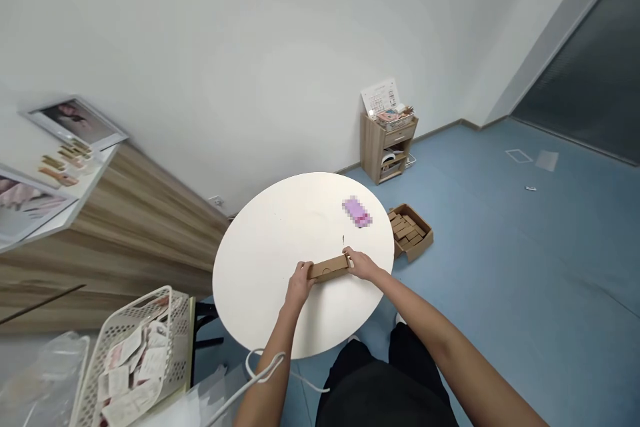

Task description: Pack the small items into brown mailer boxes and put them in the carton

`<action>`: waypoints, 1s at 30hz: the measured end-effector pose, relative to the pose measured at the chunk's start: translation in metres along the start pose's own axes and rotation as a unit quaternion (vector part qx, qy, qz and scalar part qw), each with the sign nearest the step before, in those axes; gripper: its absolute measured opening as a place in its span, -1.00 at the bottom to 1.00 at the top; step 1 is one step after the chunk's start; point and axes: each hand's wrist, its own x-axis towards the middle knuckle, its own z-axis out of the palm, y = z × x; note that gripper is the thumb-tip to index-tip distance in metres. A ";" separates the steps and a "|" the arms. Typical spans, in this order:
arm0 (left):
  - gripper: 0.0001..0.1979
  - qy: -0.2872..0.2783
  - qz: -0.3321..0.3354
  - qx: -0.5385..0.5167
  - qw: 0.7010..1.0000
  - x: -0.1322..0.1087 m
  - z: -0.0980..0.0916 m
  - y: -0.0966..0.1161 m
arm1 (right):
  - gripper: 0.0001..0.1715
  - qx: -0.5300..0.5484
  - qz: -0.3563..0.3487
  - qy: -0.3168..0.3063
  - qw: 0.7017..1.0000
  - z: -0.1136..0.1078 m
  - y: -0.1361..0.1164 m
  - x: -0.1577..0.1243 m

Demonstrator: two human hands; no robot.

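A long brown cardboard box [329, 268] lies across the near half of the round white table [260, 247], held at both ends. My left hand [300, 282] grips its left end, fingers on top. At the right end my right hand [359, 263] is closed on the box, by what looks like an end flap; a small pale patch shows between the fingers and the box. Just beyond that hand a tiny dark mark or object [343, 239] sits on the table. Farther back lies a blurred-out purple rectangular thing [357, 211].
An open carton [419, 250] of small brown boxes stands on the blue floor right of the table. Behind it is a small wooden cabinet [371, 147]. At left are a wood-grain counter [145, 213] and a white basket [175, 340] of packets. A white cable [250, 383] crosses near my left forearm.
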 end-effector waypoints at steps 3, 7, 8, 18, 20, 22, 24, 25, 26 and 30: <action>-0.68 0.006 0.018 -0.063 0.998 0.014 -0.001 0.023 | -0.52 0.102 -0.027 0.035 0.994 -0.036 0.020 -0.014; -0.70 0.009 0.044 -0.152 0.987 0.043 0.019 0.084 | -0.47 0.148 -0.038 0.080 0.985 -0.101 0.063 -0.037; -0.70 0.010 0.050 -0.178 0.983 0.051 0.029 0.103 | -0.46 0.141 -0.035 0.088 0.985 -0.119 0.077 -0.045; -0.59 -0.015 0.047 -0.351 0.935 0.132 0.188 0.297 | -0.45 0.086 0.000 0.063 0.994 -0.301 0.245 -0.117; -0.58 -0.020 0.032 -0.352 0.935 0.145 0.221 0.324 | -0.47 0.081 0.009 0.045 0.996 -0.325 0.277 -0.121; -0.58 -0.022 0.018 -0.339 0.940 0.156 0.249 0.343 | -0.48 0.069 0.019 0.023 0.997 -0.340 0.307 -0.119; -0.57 -0.016 0.000 -0.300 0.954 0.166 0.276 0.355 | -0.46 0.044 0.030 0.006 0.999 -0.344 0.333 -0.113; -0.56 -0.011 -0.013 -0.274 0.962 0.171 0.289 0.359 | -0.45 0.027 0.034 0.002 0.999 -0.343 0.345 -0.108; -0.53 -0.006 -0.029 -0.248 0.968 0.176 0.302 0.361 | -0.44 0.006 0.038 -0.001 0.999 -0.340 0.356 -0.103; -0.46 0.002 -0.069 -0.222 0.973 0.197 0.359 0.361 | -0.39 -0.095 0.058 -0.033 0.993 -0.311 0.398 -0.073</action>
